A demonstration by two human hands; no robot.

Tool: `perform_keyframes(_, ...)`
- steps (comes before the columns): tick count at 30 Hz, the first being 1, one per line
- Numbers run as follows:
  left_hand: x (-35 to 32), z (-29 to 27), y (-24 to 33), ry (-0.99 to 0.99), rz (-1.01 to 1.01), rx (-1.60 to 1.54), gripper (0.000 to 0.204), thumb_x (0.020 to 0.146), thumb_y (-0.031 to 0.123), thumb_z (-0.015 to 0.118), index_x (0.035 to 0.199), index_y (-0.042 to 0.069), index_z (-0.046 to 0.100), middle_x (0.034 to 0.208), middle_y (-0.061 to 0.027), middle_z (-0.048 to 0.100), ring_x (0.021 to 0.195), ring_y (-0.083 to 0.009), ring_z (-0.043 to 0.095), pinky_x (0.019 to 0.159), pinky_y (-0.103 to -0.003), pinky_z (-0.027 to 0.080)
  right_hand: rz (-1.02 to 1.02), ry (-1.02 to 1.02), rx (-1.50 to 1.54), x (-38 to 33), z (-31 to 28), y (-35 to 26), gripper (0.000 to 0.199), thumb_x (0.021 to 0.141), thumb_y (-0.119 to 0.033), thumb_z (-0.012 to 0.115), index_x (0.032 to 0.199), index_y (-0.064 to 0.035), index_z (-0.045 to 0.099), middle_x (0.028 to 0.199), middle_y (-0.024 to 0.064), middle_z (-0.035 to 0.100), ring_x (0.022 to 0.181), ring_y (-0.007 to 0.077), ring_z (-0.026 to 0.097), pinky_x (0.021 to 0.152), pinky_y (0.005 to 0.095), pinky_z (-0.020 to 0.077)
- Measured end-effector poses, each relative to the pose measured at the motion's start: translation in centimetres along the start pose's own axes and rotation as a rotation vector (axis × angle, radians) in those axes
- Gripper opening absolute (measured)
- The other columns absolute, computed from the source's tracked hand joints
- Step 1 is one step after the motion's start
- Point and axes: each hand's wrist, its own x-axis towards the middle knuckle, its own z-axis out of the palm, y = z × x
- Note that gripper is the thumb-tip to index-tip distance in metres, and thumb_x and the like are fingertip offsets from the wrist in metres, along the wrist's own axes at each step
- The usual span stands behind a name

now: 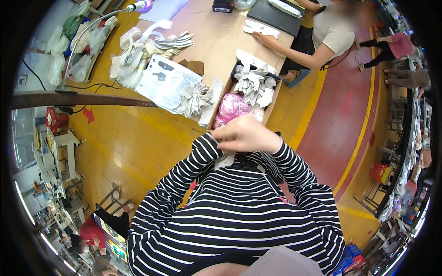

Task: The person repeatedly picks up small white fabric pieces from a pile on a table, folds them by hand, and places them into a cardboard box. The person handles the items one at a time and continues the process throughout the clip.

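In front of my chest, my right hand point(246, 133) is closed, its thumb and fingers pinched at the black-and-white striped cuff point(207, 143) of my left sleeve. My left hand is hidden behind the cuff and the right hand, so its fingers do not show. Just below them, a small white piece point(224, 161) hangs against my shirt; what holds it cannot be made out. Right beyond my hands sits an open box point(272, 103) on the table's near end. It holds a pink-and-white plastic bundle point(232, 108) and a heap of whitish cut pieces point(255, 85).
On the table point(209, 39) lie a printed sheet point(161, 83), a fanned bunch of white strips point(194, 99) and piled white pieces point(131, 64). A co-worker point(329, 39) works at the right side, a hand on white pieces. A metal bar point(83, 99) juts in from the left.
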Motion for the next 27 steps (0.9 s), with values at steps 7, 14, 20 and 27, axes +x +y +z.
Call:
perform_keyframes(7,1.5,-6.0,-2.4,0.171,-0.360,-0.585,0.023,0.078,0.006,0.066,0.097,-0.005,0.067,0.088,-0.0102,0.070,0.078,-0.0181,0.066,0.076,-0.028,0.052,0.390,0.037,0.482,-4.2,0.3,1.6,0.019,0.091,-0.008,0.054,0.104,-0.0018,0.066,0.087,0.0082,0.069,0.078,0.0126,0.064,0.071,0.0262,0.0507)
perform_keyframes(14,0.4,-2.5,-10.5,0.284,-0.188,-0.024,0.032,0.089,0.018,0.060,0.117,0.002,0.056,0.123,-0.0170,0.054,0.111,-0.0267,0.054,0.098,-0.036,0.041,0.741,0.386,0.119,-8.6,1.8,11.3,0.031,0.086,-0.017,0.062,0.113,-0.0031,0.064,0.103,0.0116,0.067,0.085,0.0176,0.063,0.078,0.0293,0.0496)
perform_keyframes(20,3.8,0.8,-8.7,0.342,-0.377,0.783,0.059,0.091,0.037,0.051,0.128,-0.008,0.046,0.086,-0.0292,0.064,0.084,-0.0434,0.063,0.078,-0.048,0.049,1.031,0.570,-0.773,-4.5,-2.5,19.2,0.038,0.082,-0.039,0.064,0.101,-0.0067,0.070,0.126,0.0109,0.052,0.117,0.0295,0.043,0.092,0.0498,0.0307)
perform_keyframes(27,3.9,-1.1,-3.0,0.383,-0.541,1.018,0.056,0.072,0.064,0.065,0.074,0.009,0.075,0.071,-0.0177,0.066,0.076,-0.0297,0.064,0.077,-0.039,0.048,1.045,0.830,-0.692,-2.8,-1.5,25.6,0.038,0.073,-0.038,0.073,0.095,-0.0070,0.073,0.139,0.0128,0.040,0.136,0.0358,0.019,0.104,0.0609,0.0149)
